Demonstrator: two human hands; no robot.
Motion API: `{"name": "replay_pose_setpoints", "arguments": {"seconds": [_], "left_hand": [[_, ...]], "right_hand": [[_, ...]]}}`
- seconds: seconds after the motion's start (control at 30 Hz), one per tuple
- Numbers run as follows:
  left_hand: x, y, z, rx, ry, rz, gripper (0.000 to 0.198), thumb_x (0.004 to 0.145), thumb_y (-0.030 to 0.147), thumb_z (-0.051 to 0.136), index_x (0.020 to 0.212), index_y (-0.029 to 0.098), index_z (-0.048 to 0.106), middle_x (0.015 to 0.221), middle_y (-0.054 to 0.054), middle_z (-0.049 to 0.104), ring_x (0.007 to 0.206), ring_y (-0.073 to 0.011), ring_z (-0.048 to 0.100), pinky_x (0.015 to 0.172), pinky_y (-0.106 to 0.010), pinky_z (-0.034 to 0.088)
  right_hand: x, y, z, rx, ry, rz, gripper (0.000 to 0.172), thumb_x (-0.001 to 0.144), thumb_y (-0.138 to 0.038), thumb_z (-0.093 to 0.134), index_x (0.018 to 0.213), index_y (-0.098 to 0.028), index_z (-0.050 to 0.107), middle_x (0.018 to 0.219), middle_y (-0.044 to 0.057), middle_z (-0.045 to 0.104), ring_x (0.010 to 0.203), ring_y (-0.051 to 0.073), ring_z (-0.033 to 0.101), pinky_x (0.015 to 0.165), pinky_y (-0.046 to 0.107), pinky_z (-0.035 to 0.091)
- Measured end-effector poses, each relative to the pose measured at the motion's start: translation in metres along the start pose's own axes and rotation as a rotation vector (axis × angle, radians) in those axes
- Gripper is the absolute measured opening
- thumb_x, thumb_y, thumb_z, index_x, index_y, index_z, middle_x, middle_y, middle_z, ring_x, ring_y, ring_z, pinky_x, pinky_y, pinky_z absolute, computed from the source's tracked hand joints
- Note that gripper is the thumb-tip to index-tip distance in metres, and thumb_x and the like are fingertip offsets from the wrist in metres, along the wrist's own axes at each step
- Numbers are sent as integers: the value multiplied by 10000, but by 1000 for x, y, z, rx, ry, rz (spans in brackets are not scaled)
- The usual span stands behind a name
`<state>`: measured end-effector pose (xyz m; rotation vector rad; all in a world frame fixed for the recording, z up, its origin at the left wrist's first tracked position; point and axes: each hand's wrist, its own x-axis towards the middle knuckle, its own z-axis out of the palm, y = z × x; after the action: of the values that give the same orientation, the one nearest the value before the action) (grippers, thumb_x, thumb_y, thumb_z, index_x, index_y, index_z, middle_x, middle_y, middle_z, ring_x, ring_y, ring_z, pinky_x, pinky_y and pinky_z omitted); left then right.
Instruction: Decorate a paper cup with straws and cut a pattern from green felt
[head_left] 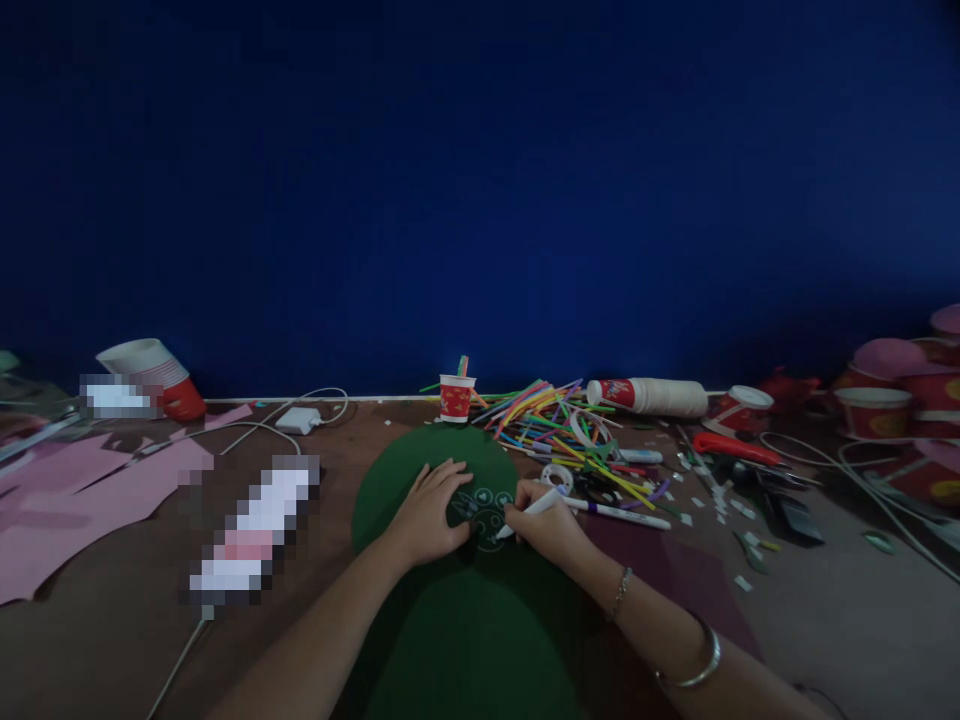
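A large green sheet of paper (pixel 480 450) lies on the table in front of me. White line drawings (pixel 484 496) show on it between my hands, with small round shapes and a larger rounded outline. My left hand (pixel 433 512) rests on the sheet left of the drawing, its fingers spread. My right hand (pixel 553 525) is closed around a white marker (pixel 538 502), whose tip is at the lower edge of the outline. Just beyond the right hand lie a roll of tape (pixel 556 479) and another white marker with a purple band (pixel 626 515).
A red paper cup (pixel 457 398) with colourful strips stands behind the sheet. Pipe cleaners (pixel 551 410), stacked cups (pixel 649 396), a red-handled tool (pixel 739 447) and paper scraps lie right. Pink paper (pixel 112 490), a charger (pixel 298 420) and a pixelated device (pixel 251 530) lie left.
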<state>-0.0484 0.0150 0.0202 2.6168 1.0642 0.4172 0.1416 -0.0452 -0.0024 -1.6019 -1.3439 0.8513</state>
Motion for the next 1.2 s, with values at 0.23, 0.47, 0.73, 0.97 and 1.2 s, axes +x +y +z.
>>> {"name": "replay_pose_setpoints", "arguments": {"seconds": [0.23, 0.47, 0.73, 0.97, 1.2], "left_hand": [[0, 0, -1, 9, -9, -3, 561, 705, 327, 604, 1238, 218, 468, 1388, -84, 424, 1325, -261, 296, 1105, -497, 159], [-1, 1, -2, -14, -10, -9, 526, 723, 315, 590, 1229, 228, 480, 1390, -70, 426, 1329, -250, 291, 1109, -491, 154], [-2, 5, -1, 2, -24, 8, 524, 723, 239, 562, 1239, 230, 474, 1400, -62, 415, 1335, -233, 281, 1116, -478, 151], [-2, 5, -1, 10, -22, 10, 508, 739, 266, 558, 1239, 226, 475, 1395, -64, 420, 1334, -236, 283, 1115, -478, 158], [-1, 6, -1, 8, -22, 5, 496, 747, 274, 563, 1232, 214, 482, 1390, -76, 425, 1329, -243, 292, 1113, -478, 161]], "right_hand": [[-1, -3, 0, -12, -6, -22, 184, 656, -241, 542, 549, -217, 395, 371, -74, 472, 363, 94, 463, 366, 176, 296], [1, -9, -8, 202, 98, -8, 279, 716, -355, 534, 535, -221, 370, 353, -70, 442, 362, 90, 420, 394, 192, 302], [4, -4, -9, 14, 116, -89, 221, 677, -331, 583, 568, -215, 430, 455, -59, 450, 449, 102, 413, 423, 204, 286], [4, -2, -6, -2, 72, -21, 219, 683, -331, 553, 566, -223, 402, 422, -60, 488, 406, 101, 432, 405, 201, 299], [4, -4, -6, -2, 55, -50, 206, 671, -315, 555, 564, -221, 407, 420, -62, 485, 415, 101, 437, 412, 198, 302]]}}
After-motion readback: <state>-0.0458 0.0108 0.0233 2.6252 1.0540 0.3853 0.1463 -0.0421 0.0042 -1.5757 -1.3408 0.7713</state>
